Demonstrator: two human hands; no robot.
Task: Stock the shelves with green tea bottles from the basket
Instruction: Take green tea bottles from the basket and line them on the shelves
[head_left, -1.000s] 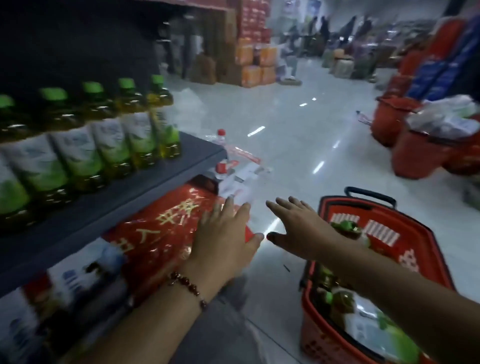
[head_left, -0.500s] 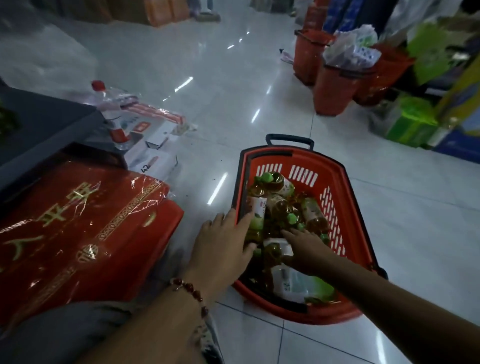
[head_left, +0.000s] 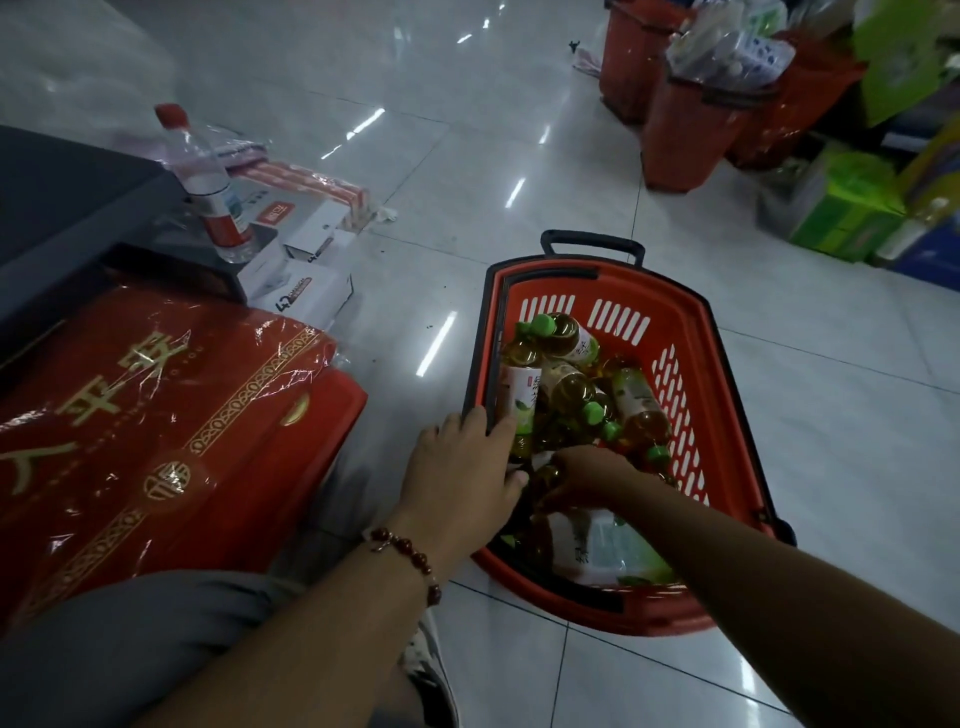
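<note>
- While the red basket (head_left: 691, 332) sits on the floor at 5 o'clock, green tea bottles (head_left: 574, 382) lie heaped inside it, several half buried under one another.
- The left hand (head_left: 462, 467) rests on the rim at the basket's 9 o'clock side, fingers straight and together, tips touching a bottle's label.
- The right hand (head_left: 587, 470) reaches down among the bottles; its fingers are hidden, so I cannot tell whether it grips one.
- At 9 o'clock, a red wrapped box (head_left: 156, 431) lies under the dark shelf (head_left: 67, 192), both cut off by the frame edge.
- A water bottle (head_left: 208, 182) stands at 10 o'clock.
</note>
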